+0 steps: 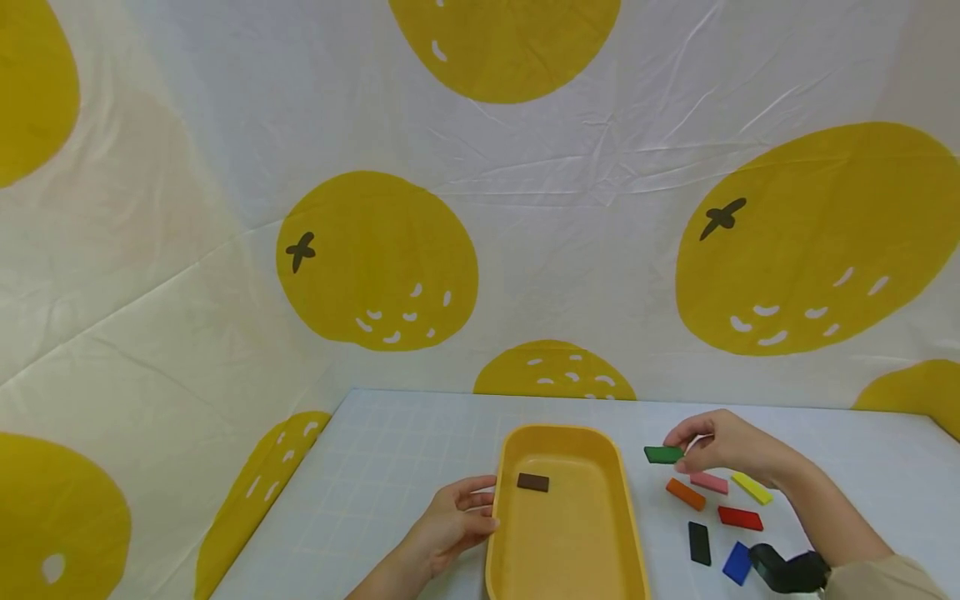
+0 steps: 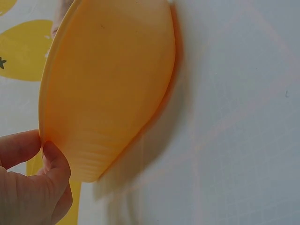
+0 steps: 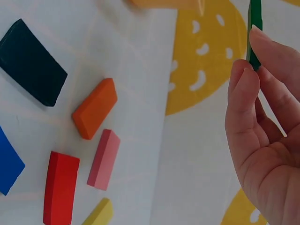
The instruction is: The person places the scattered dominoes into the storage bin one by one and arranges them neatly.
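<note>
The left hand point(image 1: 456, 523) grips the yellow tray point(image 1: 573, 542), likely steadying it. The right hand point(image 1: 723, 443) pinches a green block point(image 1: 661, 455) endwise.

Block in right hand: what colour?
Green; the block shows best in the head view.
</note>
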Available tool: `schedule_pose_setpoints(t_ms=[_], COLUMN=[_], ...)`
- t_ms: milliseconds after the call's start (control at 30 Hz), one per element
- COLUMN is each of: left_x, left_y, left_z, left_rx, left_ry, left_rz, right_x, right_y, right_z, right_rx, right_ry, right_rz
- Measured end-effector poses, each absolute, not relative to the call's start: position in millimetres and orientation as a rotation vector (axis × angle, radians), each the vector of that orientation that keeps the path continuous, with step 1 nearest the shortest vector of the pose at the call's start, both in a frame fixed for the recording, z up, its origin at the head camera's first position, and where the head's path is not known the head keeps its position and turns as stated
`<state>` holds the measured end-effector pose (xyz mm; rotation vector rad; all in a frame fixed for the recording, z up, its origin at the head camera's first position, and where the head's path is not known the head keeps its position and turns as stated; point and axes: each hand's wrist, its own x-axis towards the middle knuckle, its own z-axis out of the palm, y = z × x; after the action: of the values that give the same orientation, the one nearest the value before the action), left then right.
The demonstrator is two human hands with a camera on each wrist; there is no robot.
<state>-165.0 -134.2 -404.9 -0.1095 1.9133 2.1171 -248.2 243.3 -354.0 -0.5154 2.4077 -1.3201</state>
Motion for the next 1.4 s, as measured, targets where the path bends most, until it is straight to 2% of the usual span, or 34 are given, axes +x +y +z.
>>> schedule_pose_setpoints(t_ms=[1400], left_x=[-164.5], left_y=[-135.0], left_z=[-405.8], left_rx=[-0.087], left_ry=[1.887], left_rz=[2.144], right_x=[-262.0], right_y=[177.6], right_z=[-341.0], right_rx=[-0.739], right_ry=[2.342], right_rz=[-1.298])
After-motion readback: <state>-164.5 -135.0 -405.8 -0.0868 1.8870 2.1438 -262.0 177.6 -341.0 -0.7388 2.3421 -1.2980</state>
